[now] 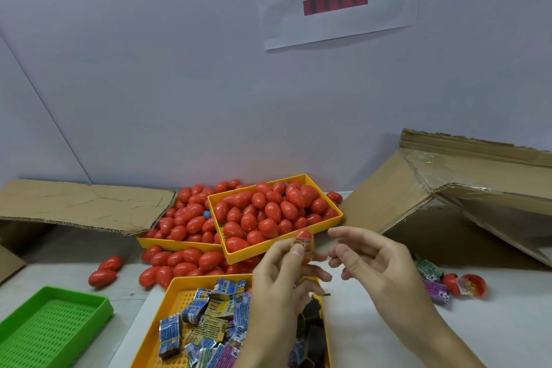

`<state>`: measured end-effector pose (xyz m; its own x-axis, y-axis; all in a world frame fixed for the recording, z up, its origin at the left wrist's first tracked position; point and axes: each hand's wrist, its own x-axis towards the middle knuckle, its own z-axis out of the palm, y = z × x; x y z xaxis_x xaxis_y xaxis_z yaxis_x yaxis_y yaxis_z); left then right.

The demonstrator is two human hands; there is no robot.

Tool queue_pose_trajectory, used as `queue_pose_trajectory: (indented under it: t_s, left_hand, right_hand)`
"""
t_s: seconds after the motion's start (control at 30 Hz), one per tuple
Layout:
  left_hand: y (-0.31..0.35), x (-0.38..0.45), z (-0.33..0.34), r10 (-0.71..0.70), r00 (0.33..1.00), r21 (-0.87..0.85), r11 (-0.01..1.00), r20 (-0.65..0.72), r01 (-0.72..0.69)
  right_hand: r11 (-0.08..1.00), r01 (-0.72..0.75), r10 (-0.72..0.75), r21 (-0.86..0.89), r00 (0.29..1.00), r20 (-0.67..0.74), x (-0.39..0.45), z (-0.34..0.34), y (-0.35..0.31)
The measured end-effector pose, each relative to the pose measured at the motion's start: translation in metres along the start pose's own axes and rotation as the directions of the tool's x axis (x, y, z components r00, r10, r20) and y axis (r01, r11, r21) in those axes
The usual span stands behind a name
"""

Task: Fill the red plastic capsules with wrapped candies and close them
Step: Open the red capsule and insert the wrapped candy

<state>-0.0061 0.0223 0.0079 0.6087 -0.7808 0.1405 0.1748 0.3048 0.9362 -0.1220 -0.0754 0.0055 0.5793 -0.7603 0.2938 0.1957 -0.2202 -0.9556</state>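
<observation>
My left hand point(282, 275) holds up a red capsule point(304, 243) between thumb and fingers; a wrapped candy shows against its lower part. My right hand point(367, 260) hovers just right of it, fingers loosely curled and holding nothing. Below my hands a yellow tray point(170, 302) holds several wrapped candies point(209, 317). Behind them, two yellow trays point(334, 219) are heaped with red capsules point(268, 212), and more capsules point(179, 263) lie loose on the table.
A green perforated tray point(53, 323) sits at front left. Flattened cardboard point(83, 203) lies at back left and a tipped cardboard box point(466, 194) at right. An open red capsule point(472, 284) and loose candies point(433, 281) lie near the box.
</observation>
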Motion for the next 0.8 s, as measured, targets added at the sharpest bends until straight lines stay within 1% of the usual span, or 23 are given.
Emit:
queue_pose_trajectory:
  t_s: [0.07,0.13,0.27,0.43,0.57,0.67,0.8]
  left_hand:
    - [0.002,0.001,0.0,-0.091,0.996,-0.138,0.986,0.001,0.09]
    - [0.001,0.001,-0.001,-0.151,0.988,-0.213,0.966,0.013,0.15]
    - [0.003,0.003,0.001,-0.19,0.982,-0.311,0.933,0.01,0.184]
    - [0.0,0.001,0.004,-0.185,0.983,-0.316,0.933,-0.008,0.173]
    - [-0.002,-0.001,0.007,-0.145,0.988,-0.269,0.951,0.044,0.151]
    - [-0.005,-0.001,0.008,-0.127,0.991,-0.233,0.963,0.045,0.134]
    - [-0.007,-0.001,0.007,-0.111,0.994,-0.22,0.969,0.022,0.114]
  right_hand:
    - [1.0,0.001,-0.001,0.0,1.0,-0.029,0.001,-0.001,0.001]
    - [1.0,0.002,-0.002,0.003,0.999,-0.04,0.001,-0.002,0.002]
    - [1.0,0.017,-0.017,0.003,0.999,-0.032,-0.001,0.0,0.001]
    - [0.996,0.07,-0.074,-0.056,0.995,-0.066,-0.005,0.008,-0.002]
    - [0.992,0.091,-0.099,-0.086,0.992,-0.085,-0.009,0.021,-0.002]
    - [0.993,0.072,-0.084,-0.095,0.988,-0.128,-0.009,0.022,0.0]
    - [0.998,0.046,-0.052,-0.051,0.992,-0.119,-0.007,0.019,0.002]
